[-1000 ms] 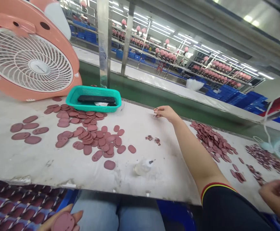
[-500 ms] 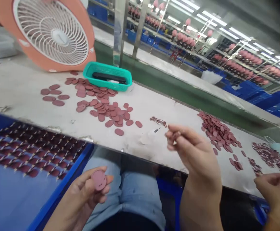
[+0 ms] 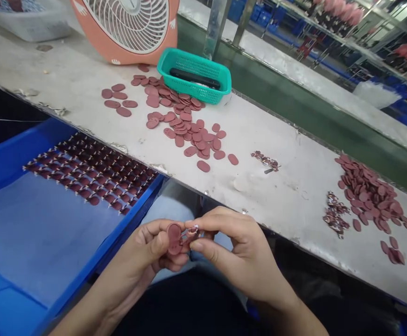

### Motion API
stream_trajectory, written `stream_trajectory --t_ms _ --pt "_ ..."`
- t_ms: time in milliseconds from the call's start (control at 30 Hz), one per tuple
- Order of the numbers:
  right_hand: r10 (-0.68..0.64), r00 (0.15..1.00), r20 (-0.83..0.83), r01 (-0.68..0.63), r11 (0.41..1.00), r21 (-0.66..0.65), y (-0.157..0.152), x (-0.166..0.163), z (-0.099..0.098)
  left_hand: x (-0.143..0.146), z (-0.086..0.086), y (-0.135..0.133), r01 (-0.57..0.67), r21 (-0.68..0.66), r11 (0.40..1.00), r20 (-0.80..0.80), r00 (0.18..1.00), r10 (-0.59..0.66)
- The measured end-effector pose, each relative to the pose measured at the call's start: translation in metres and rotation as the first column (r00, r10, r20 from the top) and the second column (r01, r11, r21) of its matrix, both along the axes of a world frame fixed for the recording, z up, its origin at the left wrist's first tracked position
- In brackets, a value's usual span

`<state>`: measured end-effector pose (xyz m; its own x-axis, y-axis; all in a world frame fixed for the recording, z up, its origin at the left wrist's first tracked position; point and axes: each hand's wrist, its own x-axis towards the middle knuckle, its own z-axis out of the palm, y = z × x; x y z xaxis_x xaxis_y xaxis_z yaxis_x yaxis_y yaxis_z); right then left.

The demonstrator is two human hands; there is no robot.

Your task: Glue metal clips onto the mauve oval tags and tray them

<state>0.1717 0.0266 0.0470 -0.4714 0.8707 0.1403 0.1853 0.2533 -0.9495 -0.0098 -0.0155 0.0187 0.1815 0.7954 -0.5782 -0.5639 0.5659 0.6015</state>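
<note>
Over my lap, my left hand (image 3: 152, 254) pinches a small dark-red oval disc (image 3: 173, 235) between thumb and fingers. My right hand (image 3: 231, 252) meets it from the right, fingertips closed on a tiny dark-red piece (image 3: 190, 233) pressed against the disc. On the white worktable (image 3: 287, 196) beyond them lies a spread of the same oval discs (image 3: 189, 133), and a little heap of tiny pieces (image 3: 266, 161).
A blue tray (image 3: 24, 233) at my left holds rows of finished dark-red parts (image 3: 91, 175). A teal basket (image 3: 194, 74) and a pink fan (image 3: 129, 25) stand at the table's far side. More disc piles (image 3: 368, 196) lie to the right, next to a green conveyor (image 3: 312, 121).
Both hands have come together over my lap; the right hand drew back from the table with a small piece. The view tilted down and left, and another person's hand left the frame.
</note>
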Motion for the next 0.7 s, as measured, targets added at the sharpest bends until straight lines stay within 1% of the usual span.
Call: stream_trajectory --t_ms 233,400,500,600,700 --pt "0.027 0.996 0.083 -0.031 0.998 0.051 0.002 -0.002 0.0 -0.002 -0.002 0.001 0.001 -0.036 0.999 0.023 1.0 0.0" --pt "0.066 0.992 0.106 -0.075 0.993 0.086 0.004 -0.002 0.001 -0.003 -0.004 0.0 0.008 -0.048 0.999 0.031 1.0 -0.006" --pt "0.073 0.989 0.128 -0.09 0.988 0.129 0.005 -0.002 0.003 -0.004 -0.008 -0.001 0.01 -0.035 0.999 0.049 0.999 -0.008" --pt "0.079 0.984 0.157 -0.107 0.978 0.181 0.005 -0.002 0.005 -0.006 -0.011 -0.001 0.049 -0.001 0.999 0.075 0.996 -0.048" --pt "0.092 0.98 0.174 -0.126 0.972 0.2 0.005 -0.003 0.005 -0.007 -0.013 0.0 0.06 0.015 0.998 0.092 0.994 -0.061"
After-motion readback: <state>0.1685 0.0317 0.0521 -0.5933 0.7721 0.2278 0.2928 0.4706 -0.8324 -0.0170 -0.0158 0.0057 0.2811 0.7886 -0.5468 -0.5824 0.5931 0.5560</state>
